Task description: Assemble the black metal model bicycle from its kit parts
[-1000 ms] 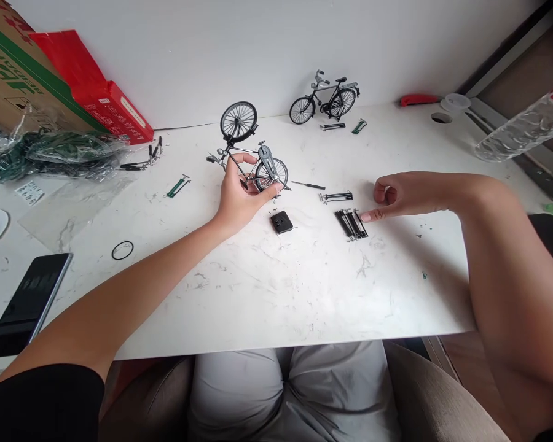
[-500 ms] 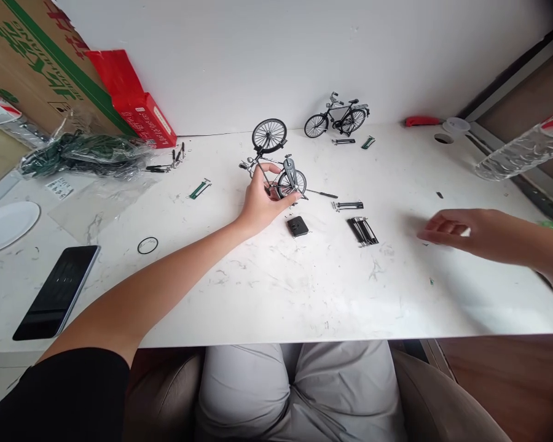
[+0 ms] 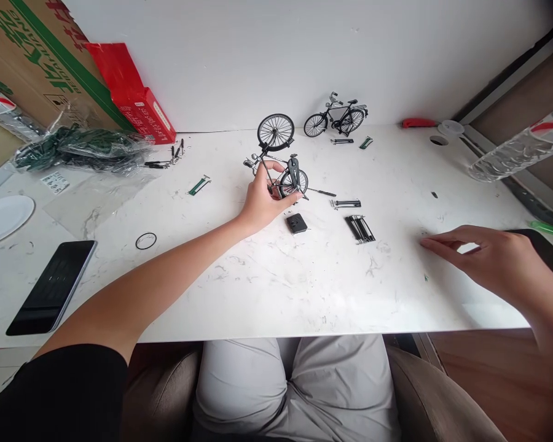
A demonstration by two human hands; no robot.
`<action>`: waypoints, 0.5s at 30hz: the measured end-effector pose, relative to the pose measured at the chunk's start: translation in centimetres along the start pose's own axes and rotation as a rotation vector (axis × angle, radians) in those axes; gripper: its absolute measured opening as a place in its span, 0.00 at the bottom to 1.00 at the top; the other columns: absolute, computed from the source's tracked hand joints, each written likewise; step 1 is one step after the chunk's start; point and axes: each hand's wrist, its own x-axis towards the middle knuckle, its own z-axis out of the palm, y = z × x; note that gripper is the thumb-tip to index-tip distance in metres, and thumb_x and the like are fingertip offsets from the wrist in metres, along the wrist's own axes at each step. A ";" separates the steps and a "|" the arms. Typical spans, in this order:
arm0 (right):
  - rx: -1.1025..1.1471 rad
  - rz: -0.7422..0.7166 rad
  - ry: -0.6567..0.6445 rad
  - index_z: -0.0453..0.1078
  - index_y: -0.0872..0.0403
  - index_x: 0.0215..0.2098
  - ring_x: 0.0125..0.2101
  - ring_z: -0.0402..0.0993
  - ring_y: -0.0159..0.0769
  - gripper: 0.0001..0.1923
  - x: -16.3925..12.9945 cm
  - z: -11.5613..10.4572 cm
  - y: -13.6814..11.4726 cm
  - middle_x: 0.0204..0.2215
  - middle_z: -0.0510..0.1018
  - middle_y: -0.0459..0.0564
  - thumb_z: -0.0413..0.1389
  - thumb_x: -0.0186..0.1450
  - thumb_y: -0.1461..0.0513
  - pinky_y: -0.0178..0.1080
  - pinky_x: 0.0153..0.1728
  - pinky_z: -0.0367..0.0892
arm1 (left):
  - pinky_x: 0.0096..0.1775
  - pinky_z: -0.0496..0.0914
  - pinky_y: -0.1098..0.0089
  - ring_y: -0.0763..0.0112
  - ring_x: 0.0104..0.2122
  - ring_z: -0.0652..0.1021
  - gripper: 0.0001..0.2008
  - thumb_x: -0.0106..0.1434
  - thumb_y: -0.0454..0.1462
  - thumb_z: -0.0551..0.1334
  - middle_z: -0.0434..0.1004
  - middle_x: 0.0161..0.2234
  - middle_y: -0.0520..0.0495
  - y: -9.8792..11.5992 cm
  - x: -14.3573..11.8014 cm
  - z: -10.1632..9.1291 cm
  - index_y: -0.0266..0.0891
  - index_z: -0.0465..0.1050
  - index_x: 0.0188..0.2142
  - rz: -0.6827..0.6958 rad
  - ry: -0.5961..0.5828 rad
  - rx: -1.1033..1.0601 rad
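My left hand is closed around the frame and rear part of a small model bicycle, which is tilted with its front wheel pointing away from me. On the right, my right hand is lowered to the tabletop with thumb and fingertips pinched together. Anything between those fingertips is too small to make out. Just in front of the held bicycle lies a square black block. Behind it, a thin screwdriver rests on the table. A second model bicycle stands upright against the back wall.
Black pump-like parts lie right of the block, and a green one lies to the left. A black ring, a phone, plastic bags and a red box occupy the left. A clear bottle lies at right.
My right hand has come down and nearer to me, its fingertips now pinched at the tabletop. The bicycle in my left hand has turned slightly.
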 end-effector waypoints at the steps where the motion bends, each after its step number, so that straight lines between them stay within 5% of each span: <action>1: 0.012 0.005 -0.001 0.83 0.43 0.32 0.28 0.82 0.45 0.31 -0.1 0.0 -0.2 0.31 0.87 0.49 0.62 0.56 0.28 0.50 0.39 0.72 | 0.36 0.79 0.67 0.73 0.32 0.78 0.36 0.57 0.36 0.82 0.75 0.36 0.53 0.0 0.0 0.0 0.49 0.66 0.59 0.000 -0.004 -0.004; 9: 0.040 0.119 -0.041 0.85 0.43 0.31 0.28 0.83 0.49 0.24 0.0 -0.6 -1.4 0.26 0.86 0.49 0.66 0.50 0.37 0.52 0.39 0.74 | 0.37 0.80 0.67 0.71 0.35 0.81 0.38 0.58 0.37 0.82 0.77 0.38 0.53 -0.2 0.0 0.1 0.48 0.65 0.61 -0.009 -0.033 -0.057; 15: 0.072 0.104 -0.006 0.82 0.39 0.30 0.32 0.84 0.50 0.09 -0.9 -0.7 -2.0 0.30 0.87 0.50 0.69 0.57 0.47 0.53 0.42 0.74 | 0.38 0.81 0.65 0.69 0.34 0.82 0.38 0.56 0.37 0.82 0.77 0.36 0.53 -0.2 0.1 0.1 0.48 0.65 0.60 -0.010 -0.045 -0.081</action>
